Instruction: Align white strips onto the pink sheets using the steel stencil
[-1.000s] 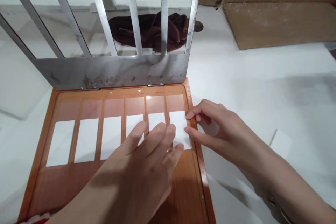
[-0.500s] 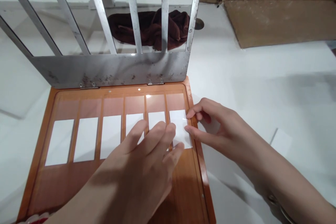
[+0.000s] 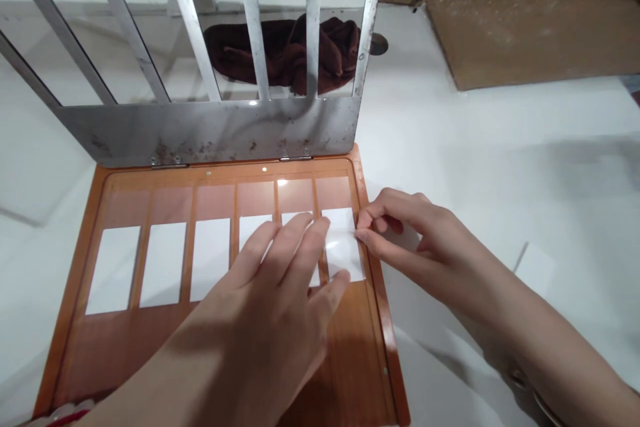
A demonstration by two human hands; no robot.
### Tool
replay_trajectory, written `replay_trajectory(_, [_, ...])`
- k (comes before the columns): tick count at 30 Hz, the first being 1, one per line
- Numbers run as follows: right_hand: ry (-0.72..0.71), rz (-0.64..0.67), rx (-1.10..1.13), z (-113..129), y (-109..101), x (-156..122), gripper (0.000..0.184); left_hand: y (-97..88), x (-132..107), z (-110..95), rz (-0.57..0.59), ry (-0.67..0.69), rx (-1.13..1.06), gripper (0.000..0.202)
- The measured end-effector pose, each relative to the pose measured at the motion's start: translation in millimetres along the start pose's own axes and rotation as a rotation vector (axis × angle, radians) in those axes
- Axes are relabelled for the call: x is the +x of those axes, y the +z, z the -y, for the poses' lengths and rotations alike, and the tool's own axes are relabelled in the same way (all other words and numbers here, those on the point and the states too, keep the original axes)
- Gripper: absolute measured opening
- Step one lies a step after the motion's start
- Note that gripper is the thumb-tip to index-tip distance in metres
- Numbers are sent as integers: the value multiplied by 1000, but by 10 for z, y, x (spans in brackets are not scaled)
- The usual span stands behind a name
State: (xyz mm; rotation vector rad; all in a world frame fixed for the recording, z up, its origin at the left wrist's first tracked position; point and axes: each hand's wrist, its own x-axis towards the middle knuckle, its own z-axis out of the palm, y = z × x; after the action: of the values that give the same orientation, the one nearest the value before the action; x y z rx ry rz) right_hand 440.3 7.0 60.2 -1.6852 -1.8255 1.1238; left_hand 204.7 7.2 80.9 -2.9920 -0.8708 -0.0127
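An orange slotted tray (image 3: 377, 320) lies in front of me with a white card in each of its several channels. My left hand (image 3: 270, 320) lies flat with fingers stretched over the two cards second and third from the right. My right hand (image 3: 415, 240) pinches the right edge of the rightmost white card (image 3: 345, 257) between thumb and forefinger at the tray's right rim. A hinged metal grille (image 3: 210, 127) stands raised at the tray's far edge.
A dark brown cloth (image 3: 285, 53) lies behind the grille on the white table (image 3: 475, 147). A cardboard box (image 3: 530, 33) sits at the back right. Another loose white card (image 3: 537, 270) rests on the table to the right of my right arm.
My left fingers slid slightly up and right over the cards. My right thumb and forefinger closed tighter on the rightmost card's edge.
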Motion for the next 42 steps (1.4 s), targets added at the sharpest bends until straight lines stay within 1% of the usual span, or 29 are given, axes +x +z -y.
replay_trajectory(4, [-77,104,-4,25,-103,-43,15,25,7,17,-32,40,81,59])
replay_trajectory(7, [-146,170,35,17,-147,-79,14,45,-3,66,-36,94,72,55])
replay_trajectory(10, [-151,222,78,-1,-148,-114,13,72,-14,112,-52,131,68,59])
replay_trajectory(13, [-89,197,90,-9,-129,-133,13,92,-22,125,-70,135,25,67])
replay_trajectory(15, [-73,172,80,-3,-117,-134,15,94,-26,121,-84,148,-16,70])
replay_trajectory(18, [-89,180,62,16,-106,-135,12,95,-25,114,-85,156,-19,65])
replay_trajectory(21, [-39,204,63,31,-98,-149,9,99,-15,113,-76,170,-20,63])
replay_trajectory(23, [-17,203,68,31,-88,-160,4,98,-9,113,-86,163,-43,56])
replay_trajectory(24, [-17,197,68,29,-81,-162,4,95,-9,113,-95,156,-55,52])
replay_trajectory(26, [-23,182,62,23,-61,-159,15,87,-10,115,-97,159,-72,45])
replay_trajectory(27, [-23,175,53,21,-48,-154,17,85,-12,118,-88,169,-76,43])
replay_trajectory(31, [-59,104,-5,26,5,-123,7,93,-12,140,-46,168,-93,41])
replay_trajectory(33, [-78,71,-15,30,22,-111,5,100,-9,151,-35,153,-111,41])
replay_trajectory(37, [-72,66,2,16,34,-102,5,90,-2,155,-34,142,-129,44])
replay_trajectory(42, [-98,52,23,-33,29,-112,8,52,6,137,-43,117,-135,41])
